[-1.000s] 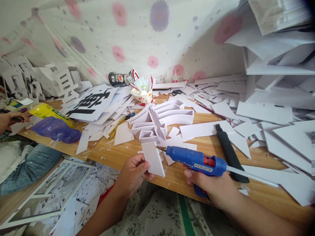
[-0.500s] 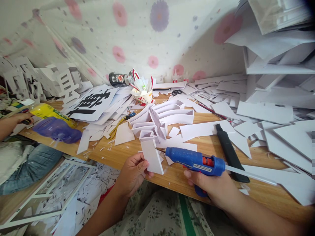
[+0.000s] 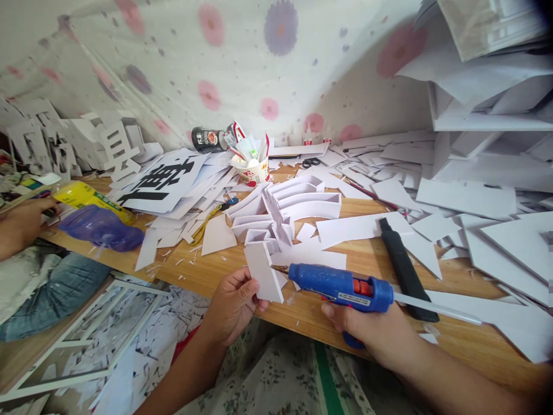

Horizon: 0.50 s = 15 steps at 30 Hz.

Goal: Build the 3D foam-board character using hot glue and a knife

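A wooden table [image 3: 216, 268] stretches beyond the left hand [image 3: 235, 300], a hollow white shape [image 3: 283, 218] resting just past its grip. The right hand [image 3: 367, 328] is wrapped round a blue glue gun [image 3: 332, 282]; the left pinches a white board [image 3: 262, 271], its edge beside the nozzle [image 3: 281, 268].

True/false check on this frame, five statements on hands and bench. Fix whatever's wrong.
1. The right hand holds a blue glue gun. True.
2. The left hand holds a white board piece. True.
3. The blue glue gun aims away from the white board piece. False: its nozzle points toward it.
4. The can stands upright. False: the dark can lies on its side.
5. Another person's hand shows at the left. True.
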Motion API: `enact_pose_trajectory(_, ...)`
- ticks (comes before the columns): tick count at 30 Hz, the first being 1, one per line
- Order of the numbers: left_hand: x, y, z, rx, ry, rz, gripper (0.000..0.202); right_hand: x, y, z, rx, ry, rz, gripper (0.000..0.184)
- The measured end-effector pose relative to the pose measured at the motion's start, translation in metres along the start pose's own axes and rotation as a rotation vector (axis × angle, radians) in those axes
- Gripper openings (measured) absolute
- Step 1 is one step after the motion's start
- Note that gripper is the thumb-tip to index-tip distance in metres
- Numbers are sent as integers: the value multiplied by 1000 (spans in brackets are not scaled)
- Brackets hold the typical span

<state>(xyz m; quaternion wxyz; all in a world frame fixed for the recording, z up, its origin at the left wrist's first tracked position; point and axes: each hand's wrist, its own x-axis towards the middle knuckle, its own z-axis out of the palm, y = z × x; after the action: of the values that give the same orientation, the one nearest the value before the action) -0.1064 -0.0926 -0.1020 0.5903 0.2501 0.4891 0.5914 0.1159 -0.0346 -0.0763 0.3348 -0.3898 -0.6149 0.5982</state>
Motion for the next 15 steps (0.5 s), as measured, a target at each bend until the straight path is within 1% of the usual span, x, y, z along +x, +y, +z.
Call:
enact_pose_trajectory(4,1,-1,-2,-1,8,6,39,1,3,2,25,1,-15,22)
enact_pose_trajectory(10,1,-1,0,-9,1,20,38,-3,2,0,62,0,70,22)
enact_pose_trajectory(15,-1,1,1,-3,5,11,39,-2,6,-1,92,-23,-5,22)
